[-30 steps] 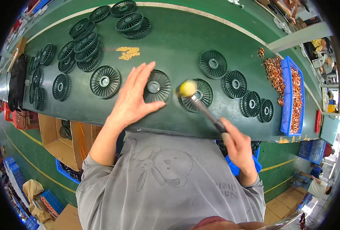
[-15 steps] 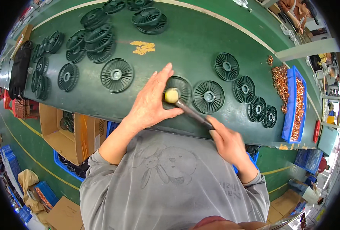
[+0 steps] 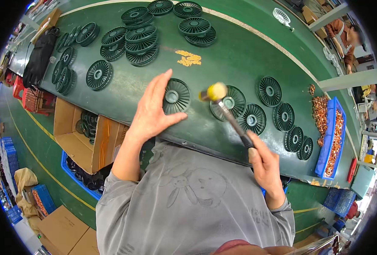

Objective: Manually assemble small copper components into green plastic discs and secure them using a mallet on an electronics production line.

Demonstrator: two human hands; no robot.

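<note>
My left hand (image 3: 151, 108) is open, fingers stretched and thumb spread, against the left rim of a dark green spoked plastic wheel (image 3: 175, 97) lying on the table. In my right hand (image 3: 265, 163) is a mallet by its dark handle; its yellow-faced head (image 3: 216, 91) is raised, slightly blurred. Behind the mallet head, a second spoked wheel (image 3: 235, 100) is partly hidden by the head and shaft. Another wheel (image 3: 253, 119) lies beside it, to the right of the handle. Both forearms come from grey sleeves.
Several similar wheels (image 3: 141, 38) lie stacked at the far left; others (image 3: 285, 116) stand to the right. A blue tray (image 3: 323, 158) of copper-coloured pieces and a loose heap (image 3: 320, 112) are at the right end. A cardboard box (image 3: 75, 146) holding dark wheels stands left, below the table edge.
The mallet has lifted off the wheel it was over. My left hand has gone from that wheel to the one at its left, which now lies closer in. The view has also shifted.
</note>
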